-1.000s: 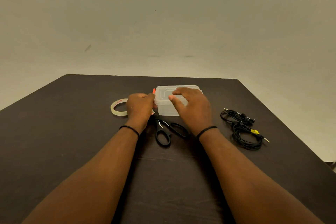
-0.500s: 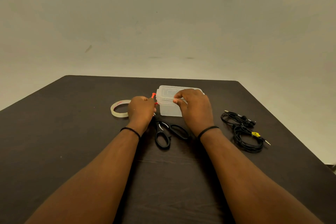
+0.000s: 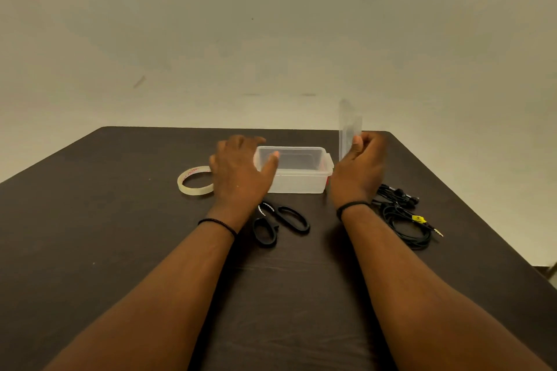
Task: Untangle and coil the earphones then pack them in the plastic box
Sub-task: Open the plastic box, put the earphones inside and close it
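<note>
Stock of the dark bench (image 3: 120, 250), near edge to far, with task progress noted.

Nearest: scissors (image 3: 278, 223), black handles toward us, lying flat between our two forearms. Untouched; not required by the task as worded.

Right, a little farther: earphones (image 3: 405, 217), black cable with a yellow tag near the plug. They lie in a loose heap on the bench, well apart from the box and touched by neither hand. We judge them still tangled, or at least not coiled for packing; the exact knotting is too small to read.

Left, at similar depth: roll of clear tape (image 3: 195, 181), flat on the bench, just beside our left hand.

Middle, farther: plastic box (image 3: 297, 182), translucent, open at the top. No contents visible through the walls. A red catch shows at its right end.

Left hand (image 3: 241, 172): at the left end of the box, fingers (image 3: 241, 141) spread and loosely straight, thumb reaching toward the rim. Whether it presses the wall we cannot tell; it grips nothing.

Right hand (image 3: 360, 172): just right of the box, raised, fingers curled and pinching the lid (image 3: 349, 126), which stands upright on edge above the hand, clear of the box.

Progress, as we judge it: box opened, lid off and not yet set down. Remaining: put the lid aside, untangle the earphones, coil them, place them in the box, and presumably refit the lid. Most of the task is outstanding.
</note>
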